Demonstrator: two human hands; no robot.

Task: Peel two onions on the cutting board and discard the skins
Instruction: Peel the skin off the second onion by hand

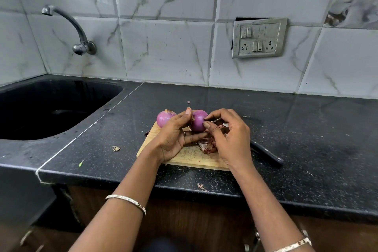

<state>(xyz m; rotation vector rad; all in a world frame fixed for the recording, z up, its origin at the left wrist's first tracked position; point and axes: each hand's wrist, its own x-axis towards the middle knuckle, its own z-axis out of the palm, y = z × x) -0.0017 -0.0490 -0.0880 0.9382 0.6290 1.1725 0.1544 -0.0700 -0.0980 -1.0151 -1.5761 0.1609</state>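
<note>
While the held onion (198,122) is hanging just above the cutting board (190,158), the left hand (173,135) is gripping it from 8 o'clock, fingers curled under it. The right hand (229,137) is working from 3 o'clock, its fingertips (206,124) pinching the onion's side. Its long axis is looking nearly upright, 6 to 12; which end is pointing up I cannot tell. The second onion (164,118) is resting at 9 o'clock, loose skins (207,145) at 5 o'clock.

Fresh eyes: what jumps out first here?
Both hands at centre: the left hand holds a purple onion above the cutting board while the right hand pinches at its side. A second onion sits at the board's far left corner, and loose skins lie under the hands.
</note>
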